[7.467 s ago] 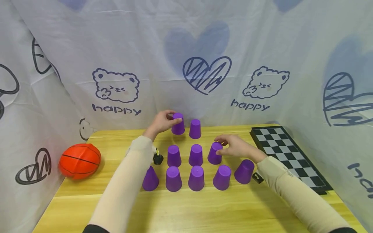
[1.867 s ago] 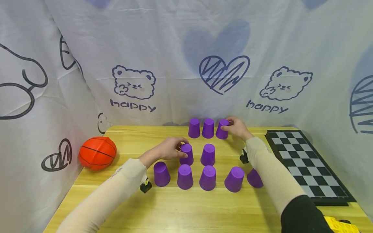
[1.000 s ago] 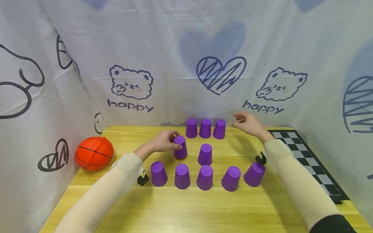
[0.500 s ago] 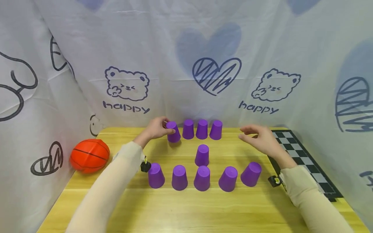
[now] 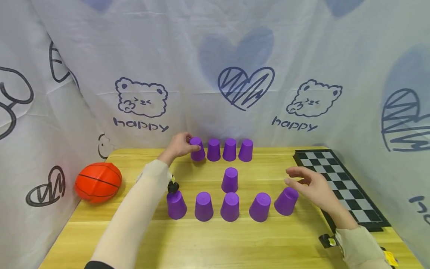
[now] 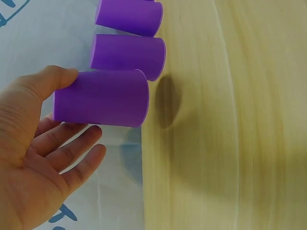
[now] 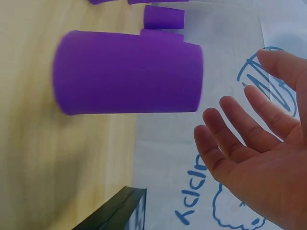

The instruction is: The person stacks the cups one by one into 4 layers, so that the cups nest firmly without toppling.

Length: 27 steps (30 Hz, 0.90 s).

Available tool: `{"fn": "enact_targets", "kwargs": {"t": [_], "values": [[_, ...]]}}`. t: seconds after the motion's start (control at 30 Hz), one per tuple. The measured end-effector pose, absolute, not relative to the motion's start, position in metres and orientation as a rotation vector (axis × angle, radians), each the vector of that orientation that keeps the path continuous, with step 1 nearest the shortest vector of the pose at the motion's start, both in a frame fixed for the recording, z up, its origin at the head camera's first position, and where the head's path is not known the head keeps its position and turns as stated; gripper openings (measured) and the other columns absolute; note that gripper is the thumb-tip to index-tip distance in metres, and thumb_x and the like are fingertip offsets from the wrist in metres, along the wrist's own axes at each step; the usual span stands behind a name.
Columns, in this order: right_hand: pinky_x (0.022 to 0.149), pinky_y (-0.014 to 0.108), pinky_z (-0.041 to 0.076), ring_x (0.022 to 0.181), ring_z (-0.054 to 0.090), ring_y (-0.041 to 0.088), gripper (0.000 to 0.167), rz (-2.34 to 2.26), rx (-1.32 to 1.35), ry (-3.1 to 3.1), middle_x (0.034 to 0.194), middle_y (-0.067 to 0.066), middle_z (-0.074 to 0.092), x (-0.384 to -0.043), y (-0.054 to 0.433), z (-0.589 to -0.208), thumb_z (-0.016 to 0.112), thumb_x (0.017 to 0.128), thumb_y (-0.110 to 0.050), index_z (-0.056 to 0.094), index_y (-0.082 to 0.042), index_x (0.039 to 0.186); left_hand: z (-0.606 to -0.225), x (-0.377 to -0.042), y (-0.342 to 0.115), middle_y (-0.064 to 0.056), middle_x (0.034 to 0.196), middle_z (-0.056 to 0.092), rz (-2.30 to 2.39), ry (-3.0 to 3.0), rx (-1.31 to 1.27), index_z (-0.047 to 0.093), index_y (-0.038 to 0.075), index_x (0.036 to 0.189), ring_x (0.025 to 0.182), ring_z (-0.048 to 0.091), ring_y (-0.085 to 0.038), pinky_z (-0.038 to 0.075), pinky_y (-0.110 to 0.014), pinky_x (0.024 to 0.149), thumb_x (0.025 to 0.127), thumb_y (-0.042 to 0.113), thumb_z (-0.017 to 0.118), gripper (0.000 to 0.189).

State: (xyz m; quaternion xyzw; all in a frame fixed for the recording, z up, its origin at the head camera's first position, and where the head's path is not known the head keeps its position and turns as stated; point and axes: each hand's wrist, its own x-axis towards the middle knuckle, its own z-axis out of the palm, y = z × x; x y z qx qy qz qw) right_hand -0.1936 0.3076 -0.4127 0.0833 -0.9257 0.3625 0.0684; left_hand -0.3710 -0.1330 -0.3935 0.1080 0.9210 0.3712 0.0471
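Observation:
At the left end of the back row, my left hand (image 5: 181, 145) pinches an upside-down purple cup (image 5: 198, 150) between thumb and fingers. In the left wrist view a dark shadow lies on the wood beside that cup's rim. Three more purple cups, among them the neighbouring cup (image 5: 213, 150), continue this row to the right. My right hand (image 5: 312, 186) holds nothing; its fingers are spread and gently bent, just right of the front row's end cup (image 5: 286, 201). A lone cup (image 5: 230, 180) stands midway between the rows. Several cups, such as the front middle cup (image 5: 230, 207), form the front row.
A red toy basketball (image 5: 98, 182) lies at the table's left edge. The black-and-white checkered board (image 5: 339, 179) lies on the right, close beside my right hand. A printed white curtain (image 5: 195, 93) hangs right behind the table's back edge.
My left hand has carried a cup from the middle row to the back row's left end. The right hand has released the back row's right cup and come forward to the front-right cup.

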Motion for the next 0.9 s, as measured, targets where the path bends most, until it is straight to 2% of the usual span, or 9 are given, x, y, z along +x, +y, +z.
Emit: {"fn": "enact_targets", "kwargs": {"t": [0.13,0.4,0.9], "values": [[0.089,0.015,0.052,0.124,0.065,0.034,0.052,1.1,0.212,-2.796,0.136,0.016,0.069,-0.183,0.313,-0.421,0.073,0.1,-0.042,0.063,-0.008,0.139,-0.398,-0.375,-0.132,-0.029,0.133,0.067,1.149,2.819,0.305,0.059,-0.006,0.135,0.12,0.066,-0.042,0.058,-0.049,0.102,0.093,0.025,0.08,0.056],[0.089,0.018,0.054,0.124,0.066,0.033,0.054,1.117,0.108,-2.813,0.135,0.014,0.071,-0.17,0.322,-0.436,0.074,0.098,-0.044,0.064,-0.01,0.139,-0.406,-0.376,-0.129,-0.029,0.133,0.068,1.244,2.78,0.274,0.061,-0.006,0.135,0.122,0.067,-0.042,0.057,-0.049,0.104,0.09,0.023,0.084,0.058],[0.091,0.024,0.057,0.123,0.066,0.032,0.058,1.245,0.107,-2.837,0.139,0.014,0.068,-0.16,0.326,-0.454,0.076,0.098,-0.041,0.059,-0.01,0.144,-0.42,-0.384,-0.132,-0.027,0.133,0.069,1.275,2.762,0.219,0.064,-0.003,0.134,0.123,0.067,-0.04,0.057,-0.047,0.105,0.09,0.021,0.084,0.054]]}}
